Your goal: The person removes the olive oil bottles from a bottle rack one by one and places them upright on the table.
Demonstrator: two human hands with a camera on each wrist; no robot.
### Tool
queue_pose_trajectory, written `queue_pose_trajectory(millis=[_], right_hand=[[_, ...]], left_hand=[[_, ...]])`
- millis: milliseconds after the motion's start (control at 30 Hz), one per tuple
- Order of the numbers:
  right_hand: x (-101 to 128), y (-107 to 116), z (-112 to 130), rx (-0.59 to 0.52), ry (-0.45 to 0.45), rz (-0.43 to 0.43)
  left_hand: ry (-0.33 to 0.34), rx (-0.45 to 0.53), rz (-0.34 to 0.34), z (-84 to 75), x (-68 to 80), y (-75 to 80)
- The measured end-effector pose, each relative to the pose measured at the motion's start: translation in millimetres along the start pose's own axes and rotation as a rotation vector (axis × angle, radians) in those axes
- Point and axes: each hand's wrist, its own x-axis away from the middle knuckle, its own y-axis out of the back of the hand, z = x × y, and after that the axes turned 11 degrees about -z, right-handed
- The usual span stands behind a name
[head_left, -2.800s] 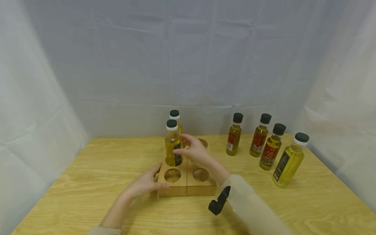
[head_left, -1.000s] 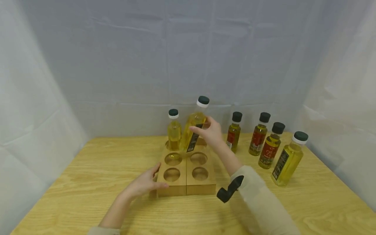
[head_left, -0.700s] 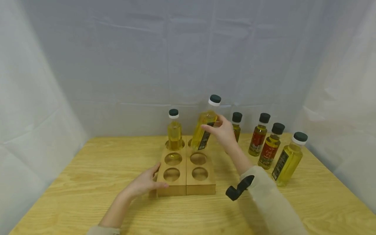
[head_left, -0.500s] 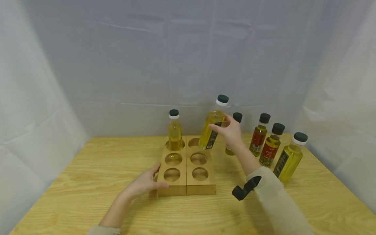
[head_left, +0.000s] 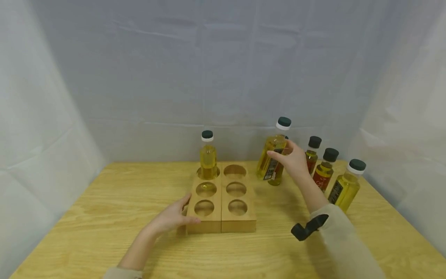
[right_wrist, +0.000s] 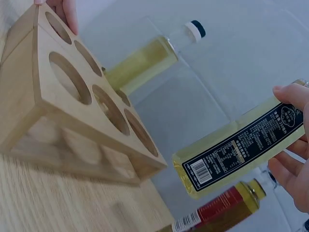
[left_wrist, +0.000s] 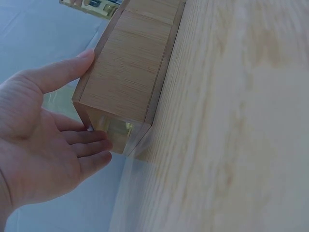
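Three bottles [head_left: 324, 168] right of the bottle [head_left: 270, 157] in the right hand's [head_left: 294, 162] grip; left hand [head_left: 172, 217] flat against the block [head_left: 221, 223].

The bottle [head_left: 273, 157] in the right hand [head_left: 294, 161] covers most of a red-labelled bottle [head_left: 277, 176] standing behind it; only a sliver of that one shows in the head view. The right wrist view cuts off the held bottle's neck and cap at the right edge, and the print on its black label [right_wrist: 244, 147] is too small to read. There the red-labelled bottle [right_wrist: 217, 212] runs off the bottom edge. The left wrist view shows only the near end of the wooden block [left_wrist: 130, 77], and the table [left_wrist: 251, 121] is blurred. The left hand [head_left: 172, 217] hides the block's near left corner.
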Motion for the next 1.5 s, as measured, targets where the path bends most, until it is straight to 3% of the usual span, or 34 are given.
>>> queue_pose_trajectory(millis=[500,1133,1500], right_hand=[[2.9,20.5,-39.6,0.089,-0.012,-0.028],[8.9,16.7,-72.4,0.136,-0.041,-0.016],[5.2,16.1,-76.4,0.142,-0.037,-0.004]], left_hand=[[-0.026,-0.027,-0.013,-0.9,-0.4,-1.4],[-0.009,0.007,0.005,-0.8,0.9,-0.9],[-0.013,0.039,0.019,-0.3,-0.3,-0.5]])
